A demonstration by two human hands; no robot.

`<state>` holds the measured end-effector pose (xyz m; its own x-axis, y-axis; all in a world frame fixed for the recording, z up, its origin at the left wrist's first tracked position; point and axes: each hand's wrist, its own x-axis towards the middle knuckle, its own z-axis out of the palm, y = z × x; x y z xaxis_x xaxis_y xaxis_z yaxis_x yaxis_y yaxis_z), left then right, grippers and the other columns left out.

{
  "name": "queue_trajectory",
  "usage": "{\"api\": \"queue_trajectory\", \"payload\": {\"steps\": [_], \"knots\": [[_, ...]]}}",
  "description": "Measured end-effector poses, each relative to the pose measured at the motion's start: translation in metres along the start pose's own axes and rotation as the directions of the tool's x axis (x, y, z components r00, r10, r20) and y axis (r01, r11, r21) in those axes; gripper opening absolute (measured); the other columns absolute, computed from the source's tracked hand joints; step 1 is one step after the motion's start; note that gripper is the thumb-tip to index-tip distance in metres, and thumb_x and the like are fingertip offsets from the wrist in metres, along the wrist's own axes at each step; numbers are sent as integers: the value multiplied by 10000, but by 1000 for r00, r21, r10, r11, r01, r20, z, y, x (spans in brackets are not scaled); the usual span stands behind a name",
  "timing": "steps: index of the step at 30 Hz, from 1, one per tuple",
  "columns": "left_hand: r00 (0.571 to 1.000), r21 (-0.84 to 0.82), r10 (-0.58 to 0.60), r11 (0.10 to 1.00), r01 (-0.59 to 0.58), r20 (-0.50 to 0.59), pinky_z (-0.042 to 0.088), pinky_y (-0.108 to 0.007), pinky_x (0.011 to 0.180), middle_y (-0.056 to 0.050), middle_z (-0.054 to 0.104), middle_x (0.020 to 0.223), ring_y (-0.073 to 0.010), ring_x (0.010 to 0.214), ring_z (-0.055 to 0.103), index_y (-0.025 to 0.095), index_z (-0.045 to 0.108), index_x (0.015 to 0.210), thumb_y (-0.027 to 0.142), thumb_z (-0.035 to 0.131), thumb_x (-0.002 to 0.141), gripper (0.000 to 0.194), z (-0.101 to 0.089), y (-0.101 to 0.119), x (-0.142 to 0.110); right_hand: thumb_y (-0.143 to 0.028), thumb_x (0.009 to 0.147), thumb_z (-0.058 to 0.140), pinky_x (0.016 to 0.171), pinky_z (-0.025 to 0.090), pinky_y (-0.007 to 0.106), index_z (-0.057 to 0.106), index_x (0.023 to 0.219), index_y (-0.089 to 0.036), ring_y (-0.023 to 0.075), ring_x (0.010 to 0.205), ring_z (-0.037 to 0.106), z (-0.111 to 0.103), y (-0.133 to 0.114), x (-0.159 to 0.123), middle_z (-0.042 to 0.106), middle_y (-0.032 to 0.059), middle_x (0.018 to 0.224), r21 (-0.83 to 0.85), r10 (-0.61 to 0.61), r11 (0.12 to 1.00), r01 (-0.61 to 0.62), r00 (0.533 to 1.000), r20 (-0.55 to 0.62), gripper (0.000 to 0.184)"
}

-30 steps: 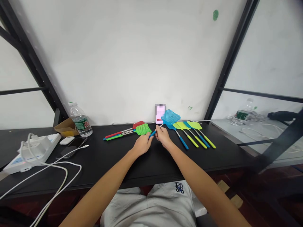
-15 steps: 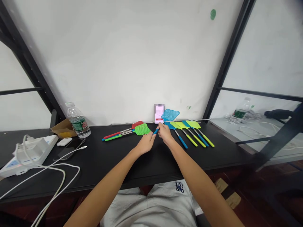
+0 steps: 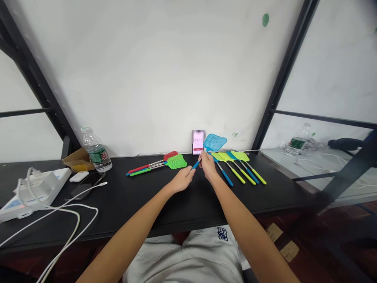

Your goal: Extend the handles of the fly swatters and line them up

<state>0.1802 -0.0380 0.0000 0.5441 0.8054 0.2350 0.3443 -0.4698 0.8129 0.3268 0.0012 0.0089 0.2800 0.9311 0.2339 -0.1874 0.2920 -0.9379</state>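
Swatter (image 3: 215,142) in hands (image 3: 181,180), pants (image 3: 188,257) w/ "CHO…LATE" print (image 3: 222,234)

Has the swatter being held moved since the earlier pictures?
Yes, a little to the right and slightly upward, judged against the phone: the held swatter's head now overlaps less of it.

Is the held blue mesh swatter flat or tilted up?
Tilted up: the blue mesh swatter has its head above the right hand gripping it.
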Motion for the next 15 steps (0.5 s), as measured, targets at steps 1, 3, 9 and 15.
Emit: {"api": "queue_trajectory", "payload": {"steps": [1, 3, 9, 15], "knots": [[998, 139, 30, 990, -23, -49, 296, -246, 543, 35, 415, 604, -123, 536, 407, 210, 370, 744, 459, 337, 949, 324, 1, -2, 0, -479, 886, 487, 438, 359, 238, 420, 637, -204, 108, 460, 474, 0, -2, 0, 488, -18, 522, 98, 20, 995, -18, 1000, -23, 377], [993, 343, 65, 939, -28, -98, 298, -265, 585, 11, 454, 637, -155, 596, 458, 212, 403, 769, 411, 342, 956, 280, 5, -5, 1, -433, 928, 437, 457, 394, 229, 396, 650, -202, 90, 456, 470, 1, -7, 1, 467, -29, 529, 326, 104, 941, -89, 994, -28, 364], [997, 432, 70, 901, -49, -33, 286, -280, 588, 3, 461, 632, -171, 597, 484, 213, 429, 785, 393, 293, 977, 296, 19, 1, 3, -378, 1000, 268, 325, 133, 188, 275, 664, -216, 51, 331, 113, -1, -20, 5, 147, -117, 428, 481, 314, 846, -231, 944, -99, 372], [999, 257, 36, 966, -33, -4, 312, -275, 572, 18, 462, 618, -133, 566, 433, 210, 376, 679, 409, 319, 958, 347, 19, 11, 4, -348, 988, 286, 322, 115, 196, 249, 671, -226, 53, 335, 109, -1, -26, 4, 144, -116, 419, 470, 341, 855, -220, 921, -189, 342]]}}
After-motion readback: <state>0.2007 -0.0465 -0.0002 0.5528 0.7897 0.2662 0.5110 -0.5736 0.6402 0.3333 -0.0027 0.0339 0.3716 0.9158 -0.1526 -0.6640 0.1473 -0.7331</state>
